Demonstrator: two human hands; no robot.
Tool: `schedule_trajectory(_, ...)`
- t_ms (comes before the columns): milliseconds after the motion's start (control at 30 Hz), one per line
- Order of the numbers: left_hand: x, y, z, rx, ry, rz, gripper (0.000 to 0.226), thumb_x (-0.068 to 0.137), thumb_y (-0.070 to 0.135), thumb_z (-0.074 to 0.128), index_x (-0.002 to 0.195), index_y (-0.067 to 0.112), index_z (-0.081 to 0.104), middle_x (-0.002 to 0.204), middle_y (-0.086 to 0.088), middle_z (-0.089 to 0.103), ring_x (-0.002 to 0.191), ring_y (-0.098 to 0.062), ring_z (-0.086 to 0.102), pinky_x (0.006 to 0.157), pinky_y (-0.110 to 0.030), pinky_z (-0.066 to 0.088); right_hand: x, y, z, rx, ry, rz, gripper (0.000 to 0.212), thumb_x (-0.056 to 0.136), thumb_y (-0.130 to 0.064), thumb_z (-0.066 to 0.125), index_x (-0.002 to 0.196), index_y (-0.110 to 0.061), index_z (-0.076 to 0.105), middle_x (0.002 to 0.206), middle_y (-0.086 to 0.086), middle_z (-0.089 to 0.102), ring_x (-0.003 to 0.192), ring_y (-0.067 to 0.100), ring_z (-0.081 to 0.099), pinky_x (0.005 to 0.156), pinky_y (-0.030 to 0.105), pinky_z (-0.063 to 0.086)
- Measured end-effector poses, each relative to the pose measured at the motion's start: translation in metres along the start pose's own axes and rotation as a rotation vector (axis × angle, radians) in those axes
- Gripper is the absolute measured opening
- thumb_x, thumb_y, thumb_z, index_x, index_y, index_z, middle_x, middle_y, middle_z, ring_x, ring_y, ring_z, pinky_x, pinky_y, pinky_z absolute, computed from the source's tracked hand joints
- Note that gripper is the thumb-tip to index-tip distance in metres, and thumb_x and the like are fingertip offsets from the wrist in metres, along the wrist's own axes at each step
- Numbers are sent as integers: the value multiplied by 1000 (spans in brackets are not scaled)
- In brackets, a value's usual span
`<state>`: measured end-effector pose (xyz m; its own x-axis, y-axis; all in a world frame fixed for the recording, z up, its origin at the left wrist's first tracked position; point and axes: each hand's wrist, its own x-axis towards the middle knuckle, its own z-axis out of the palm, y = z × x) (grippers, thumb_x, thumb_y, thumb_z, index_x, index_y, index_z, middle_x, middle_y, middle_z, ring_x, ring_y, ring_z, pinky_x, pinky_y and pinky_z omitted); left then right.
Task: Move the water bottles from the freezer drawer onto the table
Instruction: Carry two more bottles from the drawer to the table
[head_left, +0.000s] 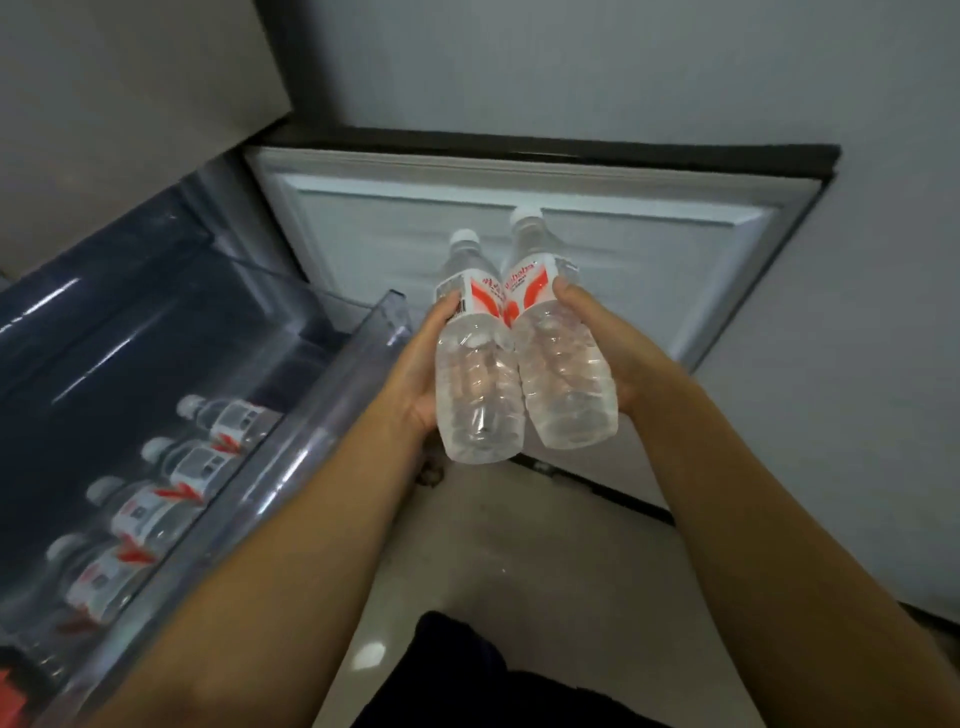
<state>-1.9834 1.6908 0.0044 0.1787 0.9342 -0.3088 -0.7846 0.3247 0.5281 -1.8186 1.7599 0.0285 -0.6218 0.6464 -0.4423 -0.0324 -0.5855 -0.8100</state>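
Two clear water bottles with white caps and red-and-white labels are held side by side in front of me, touching each other. My left hand (421, 374) grips the left bottle (475, 384) and my right hand (602, 343) grips the right bottle (563, 374). Both bottles are in the air to the right of the freezer drawer (332, 410), in front of the open freezer door (649, 249). Several more bottles (150, 509) lie in a row inside the pulled-out clear drawer at the lower left. No table is in view.
The open freezer door stands straight ahead with its white inner liner facing me. A pale tiled floor (519, 571) lies below my arms. A grey wall (857, 312) fills the right side. My dark trousers show at the bottom edge.
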Motion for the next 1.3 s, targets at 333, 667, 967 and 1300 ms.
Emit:
schedule_trajectory(333, 37, -174, 55, 459, -12, -259, 62, 77, 37, 74, 130, 14, 54, 101, -11, 70, 82, -23, 71, 69, -34, 58, -156, 83, -139, -278, 402, -202, 41, 82, -33, 68, 112, -6, 63, 99, 12, 71, 87, 25, 70, 80, 41, 57)
schedule_trajectory(667, 59, -298, 90, 1270, 26, -174, 70, 76, 41, 76, 134, 27, 39, 115, 1, 62, 95, -24, 68, 63, -34, 57, -222, 179, -206, -248, 1103, 51, 72, 76, -50, 74, 128, -13, 42, 114, 3, 60, 100, 22, 64, 88, 42, 55)
schedule_trajectory(967, 134, -359, 121, 1597, -185, -232, 84, 78, 38, 75, 145, 20, 28, 122, 0, 57, 104, -24, 60, 90, -42, 54, -247, 205, -268, -207, 1434, 193, 71, 76, -52, 73, 127, -15, 40, 99, -4, 55, 86, 18, 62, 77, 38, 57)
schedule_trajectory(1300, 209, -411, 192, 1726, -563, -265, 68, 79, 42, 73, 131, 16, 39, 121, -2, 58, 100, -21, 59, 87, -36, 51, -261, 187, -324, 88, 1693, 159, 63, 77, -45, 75, 121, -17, 40, 106, 4, 61, 85, 18, 65, 73, 35, 59)
